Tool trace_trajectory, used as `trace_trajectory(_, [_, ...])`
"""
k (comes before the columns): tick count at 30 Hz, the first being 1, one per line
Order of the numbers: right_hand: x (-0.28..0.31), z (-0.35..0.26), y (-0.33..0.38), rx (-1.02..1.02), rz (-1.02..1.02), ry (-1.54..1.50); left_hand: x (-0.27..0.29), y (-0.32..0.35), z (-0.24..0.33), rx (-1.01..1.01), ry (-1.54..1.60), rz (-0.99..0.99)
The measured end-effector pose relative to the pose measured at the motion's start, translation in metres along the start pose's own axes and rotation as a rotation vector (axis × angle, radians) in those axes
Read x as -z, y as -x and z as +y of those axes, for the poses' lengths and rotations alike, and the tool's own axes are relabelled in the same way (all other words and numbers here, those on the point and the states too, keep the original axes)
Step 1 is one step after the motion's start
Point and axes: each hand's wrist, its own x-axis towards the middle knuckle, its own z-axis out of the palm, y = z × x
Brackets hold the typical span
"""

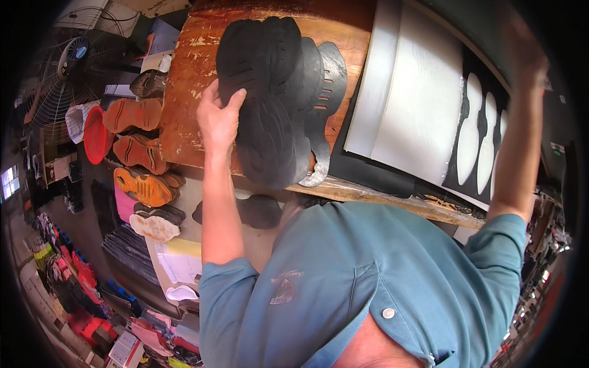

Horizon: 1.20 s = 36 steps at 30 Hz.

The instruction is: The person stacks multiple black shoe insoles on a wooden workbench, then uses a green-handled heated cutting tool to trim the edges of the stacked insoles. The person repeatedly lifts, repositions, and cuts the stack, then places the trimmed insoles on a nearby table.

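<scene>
Several black shoe soles (261, 104) with slots and grooves lie overlapping on a worn orange-brown wooden board (190, 67). My left hand (219, 116) grips the left edge of the top one, its thumb lying on the sole's face; part of the fingers is hidden. Slots and a ragged notch show along a greyish sole (331, 76) at the right of the pile. High at the far right, my right hand (524, 46) is stretched out and smeared by motion against a dark surface. Its fingers cannot be made out, nor whether it touches anything.
White sheets (423, 92) lie right of the board, beside a dark strip with white sole-shaped patches (469, 144). Brown and orange soles (144, 187) line the left side, near a red round object (97, 135) and a fan (73, 58). A dark sole (257, 211) lies by my left forearm.
</scene>
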Motion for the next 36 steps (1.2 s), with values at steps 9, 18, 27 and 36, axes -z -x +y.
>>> trace_trajectory(9, [-0.189, -0.055, 0.163, 0.049, -0.244, 0.268, -0.025, 0.022, 0.005, 0.045, 0.132, -0.079])
trace_trajectory(18, [-0.188, -0.058, 0.145, -0.453, -0.137, -0.218, -0.057, 0.054, 0.011, 0.144, 0.394, -0.157])
trace_trajectory(27, [-0.185, -0.062, 0.133, -1.05, -0.304, -1.022, -0.049, 0.059, 0.008, 0.026, 0.205, -0.261])
trace_trajectory(36, [-0.194, -0.074, 0.142, -0.984, -0.246, -1.249, -0.038, 0.07, 0.015, 0.1, 0.479, -0.248])
